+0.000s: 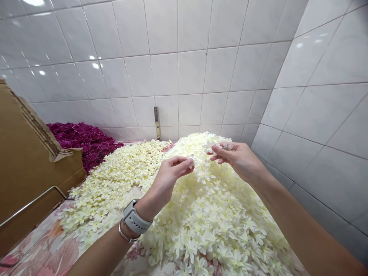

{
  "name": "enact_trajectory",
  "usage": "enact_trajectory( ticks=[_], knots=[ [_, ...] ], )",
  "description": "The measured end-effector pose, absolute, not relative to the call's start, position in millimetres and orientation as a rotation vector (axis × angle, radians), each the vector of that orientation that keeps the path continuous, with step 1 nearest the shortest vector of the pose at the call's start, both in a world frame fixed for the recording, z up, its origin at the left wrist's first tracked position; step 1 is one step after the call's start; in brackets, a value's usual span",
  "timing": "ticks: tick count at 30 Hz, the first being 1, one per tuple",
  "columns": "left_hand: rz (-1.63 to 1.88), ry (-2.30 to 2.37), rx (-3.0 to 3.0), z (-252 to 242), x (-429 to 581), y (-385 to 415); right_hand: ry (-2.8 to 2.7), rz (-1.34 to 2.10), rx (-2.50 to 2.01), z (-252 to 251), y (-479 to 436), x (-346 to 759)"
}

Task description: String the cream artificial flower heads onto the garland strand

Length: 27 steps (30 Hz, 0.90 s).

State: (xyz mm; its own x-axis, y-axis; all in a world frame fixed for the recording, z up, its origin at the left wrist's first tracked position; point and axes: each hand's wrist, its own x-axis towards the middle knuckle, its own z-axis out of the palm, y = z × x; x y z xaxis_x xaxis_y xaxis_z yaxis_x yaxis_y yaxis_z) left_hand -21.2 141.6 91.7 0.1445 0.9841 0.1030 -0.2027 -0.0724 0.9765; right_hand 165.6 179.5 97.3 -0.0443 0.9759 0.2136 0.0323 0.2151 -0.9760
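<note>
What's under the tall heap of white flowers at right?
A pink-and-white floral covering shows at the near left edge of the tall white flower heap; whatever its middle covers is hidden.

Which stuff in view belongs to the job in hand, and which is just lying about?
In the job:
left hand, pinching a white flower
right hand, holding white flowers
white heap beneath

Apparently lying about:
purple flowers
cardboard
metal strip by the wall
</note>
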Motion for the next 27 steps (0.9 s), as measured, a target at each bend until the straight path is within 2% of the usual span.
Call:
enact_trajectory(
  ticks=[10,27],
  knots=[
    [1.452,0.807,1.124,121.5,-30.0,138.9,-1.302,1.195,-1.012,98.9,178.9,161.0],
    [1.383,0.861,1.131,117.0,-31.0,142.2,-1.294,1.19,-1.005,101.7,176.1,158.6]
  ],
)
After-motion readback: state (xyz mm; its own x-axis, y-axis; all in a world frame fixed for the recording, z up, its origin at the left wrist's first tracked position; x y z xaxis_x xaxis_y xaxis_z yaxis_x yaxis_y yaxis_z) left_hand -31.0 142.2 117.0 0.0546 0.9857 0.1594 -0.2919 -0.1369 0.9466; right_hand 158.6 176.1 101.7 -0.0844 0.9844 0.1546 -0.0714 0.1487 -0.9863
